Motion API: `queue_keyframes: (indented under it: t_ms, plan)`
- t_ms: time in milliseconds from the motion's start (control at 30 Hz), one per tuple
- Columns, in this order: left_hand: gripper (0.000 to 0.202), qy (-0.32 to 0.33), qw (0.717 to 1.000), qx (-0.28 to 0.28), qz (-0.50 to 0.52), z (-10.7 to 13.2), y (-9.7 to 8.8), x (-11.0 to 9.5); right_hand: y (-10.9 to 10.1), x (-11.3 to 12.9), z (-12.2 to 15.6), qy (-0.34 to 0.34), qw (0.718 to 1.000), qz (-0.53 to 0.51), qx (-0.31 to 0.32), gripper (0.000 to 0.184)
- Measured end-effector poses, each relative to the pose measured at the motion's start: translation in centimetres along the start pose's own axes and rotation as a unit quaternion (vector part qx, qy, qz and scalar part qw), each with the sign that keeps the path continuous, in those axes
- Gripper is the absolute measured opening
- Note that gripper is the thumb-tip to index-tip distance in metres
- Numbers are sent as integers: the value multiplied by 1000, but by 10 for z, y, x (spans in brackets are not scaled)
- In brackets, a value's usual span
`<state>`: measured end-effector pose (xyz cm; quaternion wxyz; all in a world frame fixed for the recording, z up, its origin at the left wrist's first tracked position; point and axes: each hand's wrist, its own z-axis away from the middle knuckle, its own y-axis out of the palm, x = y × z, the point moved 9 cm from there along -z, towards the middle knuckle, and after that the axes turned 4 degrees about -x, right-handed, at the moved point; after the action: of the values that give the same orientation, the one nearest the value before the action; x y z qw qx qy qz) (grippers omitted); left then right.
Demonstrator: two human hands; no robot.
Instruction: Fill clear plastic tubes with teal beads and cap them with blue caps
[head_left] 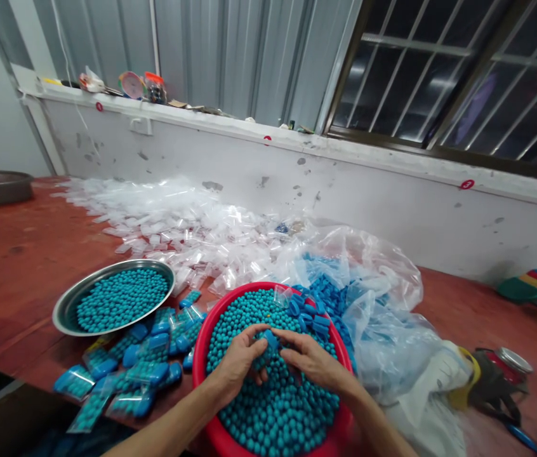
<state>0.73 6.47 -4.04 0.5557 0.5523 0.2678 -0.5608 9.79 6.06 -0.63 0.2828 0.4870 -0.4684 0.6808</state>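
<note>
Over a red basin (200, 355) full of turquoise beads (278, 416), both hands meet at a small clear container with a blue cap (271, 340). My left hand (242, 357) is closed around the container, its thumb along the near side. My right hand (309, 357) pinches at the blue cap, with thumb and fingers against it. The container's lower part is partly hidden by the left fingers. Several loose blue caps (313, 314) rest on the beads at the basin's far right rim.
Left of the basin stand a metal bowl of beads (123, 298) and a heap of filled containers (139, 368). Clear empty containers (192, 222) spread toward the wall. A plastic bag (383, 330) with blue caps lies right, near a red jar with a metal lid (511, 363).
</note>
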Motion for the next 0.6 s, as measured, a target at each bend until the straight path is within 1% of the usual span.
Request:
queue_keyframes:
  t_ms: [67, 133, 200, 267, 300, 333, 400, 433, 467, 500, 533, 600]
  plan:
    - [50, 4, 1000, 20, -10, 1, 4, -1, -11, -1, -2, 2, 998, -55, -29, 37]
    - [46, 17, 999, 23, -27, 2, 5, -3, -21, -2, -3, -2, 993, -88, -80, 34]
    - [42, 31, 998, 32, -41, 4, 7, -5, -25, -1, -2, -3, 988, -106, -112, 36]
    - [40, 38, 997, 56, -46, 6, 11, -6, -29, 2, 0, -3, 986, -116, -123, 38]
    - [40, 36, 995, 75, -49, 7, 13, -5, -29, 4, 1, 2, 987, -119, -109, 37]
    - [40, 28, 993, 98, -53, 8, 17, -4, -27, 5, 2, 10, 989, -123, -79, 34]
    - [39, 6, 988, 141, -62, 11, 23, 0, -18, 7, 5, 35, 991, -129, 3, 29]
    - [39, -3, 986, 153, -66, 12, 25, 2, -13, 8, 7, 48, 990, -129, 39, 29]
    - [38, -6, 986, 154, -70, 13, 25, 3, -10, 8, 8, 58, 989, -126, 57, 32]
    - [39, -3, 987, 145, -73, 12, 25, 2, -9, 8, 9, 62, 990, -114, 53, 34]
    - [41, 5, 989, 125, -76, 11, 23, 1, -8, 9, 9, 57, 993, -93, 34, 36]
    - [47, 26, 994, 74, -82, 10, 20, -3, -7, 11, 10, 27, 999, -29, -32, 43]
